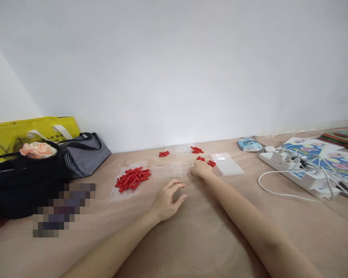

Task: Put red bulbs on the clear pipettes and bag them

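My left hand point(168, 199) rests low over the table, thumb and fingers apart, holding nothing. It is just in front of rows of thin whitish sticks point(162, 173), which lie side by side and resemble cotton swabs. At the right end of these rows, my right hand point(202, 169) is turned down with its fingers curled in; what they hold, if anything, is hidden. Small red oblong pieces point(211, 163) lie just beyond that hand. A larger heap of red oblong pieces point(132, 179) sits on a clear plastic sheet or bag point(115, 196) to the left.
Clear plastic bags point(227, 165) lie at right. More red pieces point(164, 153) are near the wall. Further right are a blue face mask point(249, 144), a power strip point(298, 175) with cables and printed sheets point(304, 148). Black point(26, 185), striped point(85, 156) and yellow point(5, 135) bags stand left.
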The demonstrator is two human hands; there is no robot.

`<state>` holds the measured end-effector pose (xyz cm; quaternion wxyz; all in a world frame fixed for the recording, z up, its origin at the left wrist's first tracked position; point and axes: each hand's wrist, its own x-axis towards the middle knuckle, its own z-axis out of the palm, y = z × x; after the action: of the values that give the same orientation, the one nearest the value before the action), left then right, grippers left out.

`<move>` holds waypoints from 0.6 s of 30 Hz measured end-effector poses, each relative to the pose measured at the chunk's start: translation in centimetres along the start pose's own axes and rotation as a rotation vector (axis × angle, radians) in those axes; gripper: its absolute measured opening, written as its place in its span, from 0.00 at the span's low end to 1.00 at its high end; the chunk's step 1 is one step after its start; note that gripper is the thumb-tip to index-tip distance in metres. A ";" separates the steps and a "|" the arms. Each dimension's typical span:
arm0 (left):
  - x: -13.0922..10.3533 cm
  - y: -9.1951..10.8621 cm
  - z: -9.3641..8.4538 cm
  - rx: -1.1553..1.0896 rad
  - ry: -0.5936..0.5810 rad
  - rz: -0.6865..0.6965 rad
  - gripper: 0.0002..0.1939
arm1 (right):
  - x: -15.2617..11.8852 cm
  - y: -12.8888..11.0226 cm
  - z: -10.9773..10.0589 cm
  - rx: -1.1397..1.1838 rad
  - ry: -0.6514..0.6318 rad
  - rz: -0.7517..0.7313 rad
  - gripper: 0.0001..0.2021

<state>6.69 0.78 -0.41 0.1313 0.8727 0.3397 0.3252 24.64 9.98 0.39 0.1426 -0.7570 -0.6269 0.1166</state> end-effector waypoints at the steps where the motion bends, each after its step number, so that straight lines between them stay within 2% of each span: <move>1: 0.0 0.0 0.2 -0.021 -0.013 -0.008 0.12 | -0.2 0.0 -0.1 0.017 0.013 -0.010 0.12; 4: -0.3 -0.4 0.5 -0.060 -0.023 -0.052 0.12 | -1.4 0.0 -0.5 0.089 0.065 -0.071 0.12; 7: -0.3 -0.8 0.6 -0.093 0.022 -0.128 0.13 | -3.7 0.1 -0.4 0.177 0.072 -0.185 0.13; 13: 0.1 -1.3 1.0 -0.258 0.136 -0.284 0.17 | -8.5 -0.7 1.7 0.477 0.026 -0.495 0.12; 18: 0.5 -1.6 1.1 -0.524 0.163 -0.316 0.16 | -10.3 -2.0 2.3 0.467 0.023 -0.555 0.11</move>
<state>6.87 2.26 -1.69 0.3729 0.7167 0.3851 0.4460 20.04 0.42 -1.03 0.3450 -0.5063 -0.7632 0.2052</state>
